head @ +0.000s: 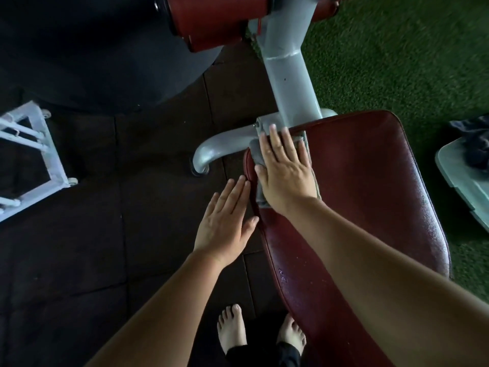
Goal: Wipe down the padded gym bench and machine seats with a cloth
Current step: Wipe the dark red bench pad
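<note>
A dark red padded bench (365, 186) runs from the bottom centre to the upper right, its surface shiny with wet droplets. A grey cloth (258, 156) lies on the pad's far left corner. My right hand (285, 173) presses flat on the cloth with straight, spread fingers. My left hand (227, 223) hovers open beside the bench's left edge, fingers straight, its thumb close to the pad's rim.
A grey metal post (288, 75) and curved foot (211, 152) rise beyond the bench. More red pads (211, 19) sit at the top. A white frame (34, 160) stands left on dark rubber tiles. Green turf (410, 56) and a pale step with dark fabric (476, 144) lie right.
</note>
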`<state>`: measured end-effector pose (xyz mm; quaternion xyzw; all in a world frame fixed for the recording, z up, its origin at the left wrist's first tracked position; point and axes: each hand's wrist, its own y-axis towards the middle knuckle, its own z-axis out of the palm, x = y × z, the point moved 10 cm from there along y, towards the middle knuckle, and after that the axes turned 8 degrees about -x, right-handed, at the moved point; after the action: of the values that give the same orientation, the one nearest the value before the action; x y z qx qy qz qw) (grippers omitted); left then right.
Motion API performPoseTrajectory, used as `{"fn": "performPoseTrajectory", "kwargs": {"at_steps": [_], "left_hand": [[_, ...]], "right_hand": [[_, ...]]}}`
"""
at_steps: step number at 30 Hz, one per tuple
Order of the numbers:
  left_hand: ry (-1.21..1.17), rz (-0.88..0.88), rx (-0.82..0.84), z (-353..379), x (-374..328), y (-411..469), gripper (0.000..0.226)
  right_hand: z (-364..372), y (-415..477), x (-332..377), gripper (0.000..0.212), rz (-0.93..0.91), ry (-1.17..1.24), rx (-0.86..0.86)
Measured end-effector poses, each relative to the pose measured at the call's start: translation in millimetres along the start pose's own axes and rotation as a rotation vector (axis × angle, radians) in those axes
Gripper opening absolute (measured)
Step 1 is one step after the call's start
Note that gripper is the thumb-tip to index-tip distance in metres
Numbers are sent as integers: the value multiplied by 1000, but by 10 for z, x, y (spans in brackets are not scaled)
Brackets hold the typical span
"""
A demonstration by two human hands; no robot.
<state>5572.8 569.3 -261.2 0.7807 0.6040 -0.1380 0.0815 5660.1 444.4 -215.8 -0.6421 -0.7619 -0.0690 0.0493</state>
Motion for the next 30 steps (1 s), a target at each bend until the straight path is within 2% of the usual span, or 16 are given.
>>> {"fn": "performPoseTrajectory", "kwargs": {"at_steps": [5, 7, 11, 14, 17, 21, 25, 28, 30], "left_hand": [[-57, -28, 26, 23, -58, -84, 72], [-70, -31, 27, 47, -76, -140, 73], [-40, -13, 6, 120, -125, -266, 73], [-42, -24, -5, 156, -155, -333, 73], [-93, -67, 2, 164, -165, -372, 70], [-137, -65, 28, 176, -227, -460, 69], [-153, -67, -4, 252, -238, -546, 70], [-130, -43, -35, 277, -266, -589, 70], [-126, -33, -22, 261, -277, -617, 71]], "right_hand": [[43, -938, 33, 67, -213, -43, 106], [54, -808, -51, 67, -195, -41, 107], [5, -36, 3, 67, -74, -49, 1], [2, 31, 51, 68, -33, -49, 1], [-17, -557, 100, 65, -98, 18, 40], [55, -1436, 70, 62, -179, -19, 109], [61, -839, 93, 61, -180, -50, 54], [42, -270, 81, 63, -89, -43, 18], [33, -346, 81, 64, -58, -32, 21]]}}
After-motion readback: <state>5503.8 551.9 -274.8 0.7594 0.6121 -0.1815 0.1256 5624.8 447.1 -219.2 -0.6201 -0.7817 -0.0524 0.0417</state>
